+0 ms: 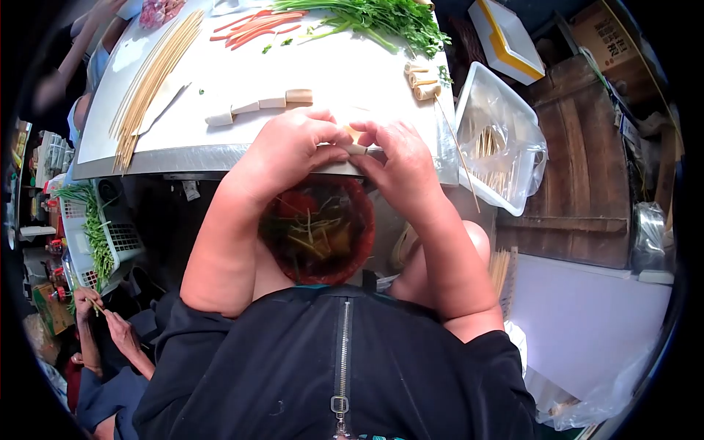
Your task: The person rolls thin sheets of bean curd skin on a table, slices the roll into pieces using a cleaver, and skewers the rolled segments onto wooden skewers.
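Note:
At the near edge of the white table (293, 62), my left hand (304, 139) and my right hand (396, 150) meet, both closed in a pinch. Between their fingertips is a small pale rolled sheet (356, 149), perhaps tofu skin, partly covered by the fingers. Just beyond my left hand lies a row of similar pale rolls (258, 105). To the right, more rolls (422, 81) sit together by a thin skewer (458, 150) that sticks out past the table edge. Red strips (257, 29) and leafy green herbs (374, 22) are at the far side.
Long bamboo skewers (158, 81) lie at the table's left beside a pale flat sheet (163, 106). Below the edge stands a red basin (367, 242) with scraps. A white bin (524, 117) holding skewers is on the right. Another person's hands (117, 330) hold green stalks at lower left.

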`<state>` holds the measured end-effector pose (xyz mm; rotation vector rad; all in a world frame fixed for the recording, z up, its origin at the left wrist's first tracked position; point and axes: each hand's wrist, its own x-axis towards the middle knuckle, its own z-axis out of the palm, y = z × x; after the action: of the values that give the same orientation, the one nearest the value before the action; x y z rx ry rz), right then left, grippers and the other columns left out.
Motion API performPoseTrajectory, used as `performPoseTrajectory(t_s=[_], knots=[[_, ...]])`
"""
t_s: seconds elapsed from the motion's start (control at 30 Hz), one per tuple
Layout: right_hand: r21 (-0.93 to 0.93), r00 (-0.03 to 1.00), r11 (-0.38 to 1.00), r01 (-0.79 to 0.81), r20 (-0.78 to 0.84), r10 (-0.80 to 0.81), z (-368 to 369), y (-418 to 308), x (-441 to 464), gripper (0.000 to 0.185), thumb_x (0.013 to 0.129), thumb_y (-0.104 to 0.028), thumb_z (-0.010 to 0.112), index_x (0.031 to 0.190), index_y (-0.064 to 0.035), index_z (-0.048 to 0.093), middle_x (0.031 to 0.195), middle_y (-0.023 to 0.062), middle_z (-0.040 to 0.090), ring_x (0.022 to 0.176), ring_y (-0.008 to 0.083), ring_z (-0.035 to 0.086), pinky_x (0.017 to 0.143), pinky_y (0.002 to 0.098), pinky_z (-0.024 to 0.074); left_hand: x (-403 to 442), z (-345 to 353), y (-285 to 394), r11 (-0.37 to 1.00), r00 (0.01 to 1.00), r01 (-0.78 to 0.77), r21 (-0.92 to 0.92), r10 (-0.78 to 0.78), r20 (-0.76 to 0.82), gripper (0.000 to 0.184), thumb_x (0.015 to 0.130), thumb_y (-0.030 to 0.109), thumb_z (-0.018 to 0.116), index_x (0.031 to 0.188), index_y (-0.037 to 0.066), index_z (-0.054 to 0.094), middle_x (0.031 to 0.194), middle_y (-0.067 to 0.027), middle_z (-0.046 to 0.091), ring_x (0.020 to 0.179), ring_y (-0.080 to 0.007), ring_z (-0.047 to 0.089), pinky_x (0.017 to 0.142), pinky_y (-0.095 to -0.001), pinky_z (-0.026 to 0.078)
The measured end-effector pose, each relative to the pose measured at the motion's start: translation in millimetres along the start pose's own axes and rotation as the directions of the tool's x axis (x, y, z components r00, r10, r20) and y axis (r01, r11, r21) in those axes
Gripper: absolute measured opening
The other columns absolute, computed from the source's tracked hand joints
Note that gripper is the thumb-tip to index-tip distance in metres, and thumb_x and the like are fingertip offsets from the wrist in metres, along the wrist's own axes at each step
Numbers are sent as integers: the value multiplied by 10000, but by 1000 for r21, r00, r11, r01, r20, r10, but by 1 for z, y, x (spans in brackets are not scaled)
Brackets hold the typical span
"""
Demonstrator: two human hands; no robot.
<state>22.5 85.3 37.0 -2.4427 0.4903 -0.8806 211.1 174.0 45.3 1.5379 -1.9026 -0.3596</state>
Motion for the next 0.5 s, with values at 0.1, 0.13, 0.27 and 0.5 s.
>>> performPoseTrajectory(t_s=[0.1, 0.13, 0.27, 0.5], knots=[[19, 999, 1000, -18, 29, 17, -2, -3, -3, 384, 700, -9, 745, 1055, -79, 615, 887, 71, 648, 891, 292, 608, 813, 406, 480, -1, 1, 1, 999, 999, -36, -10, 36, 19, 123, 821, 115, 717, 909, 45, 669, 842, -104, 610, 793, -293, 620, 697, -371, 508], [22, 999, 999, -27, 34, 26, -2, -4, -4, 384, 695, -9, 747, 1048, -76, 614, 879, 71, 644, 881, 294, 606, 812, 406, 483, -1, 1, 1, 998, 998, -64, 0, 64, 18, 112, 832, 121, 703, 892, 39, 656, 845, -112, 611, 797, -303, 620, 694, -379, 506], [26, 999, 999, -41, 15, 41, -6, -3, -6, 318, 695, -27, 753, 986, -77, 636, 864, 73, 642, 867, 299, 605, 799, 403, 492, 2, 1, 4, 996, 998, -48, 74, 44, 49, 123, 873, 151, 664, 873, 31, 636, 866, -138, 616, 806, -334, 615, 686, -405, 499], [-57, 999, 998, 32, 31, -30, -4, 4, -4, 160, 738, -72, 746, 886, -65, 686, 863, 103, 643, 853, 311, 610, 773, 395, 502, 16, -7, 4, 988, 966, 154, 12, -153, 209, 208, 881, 209, 673, 915, 8, 626, 816, -163, 633, 738, -329, 620, 665, -393, 497]])
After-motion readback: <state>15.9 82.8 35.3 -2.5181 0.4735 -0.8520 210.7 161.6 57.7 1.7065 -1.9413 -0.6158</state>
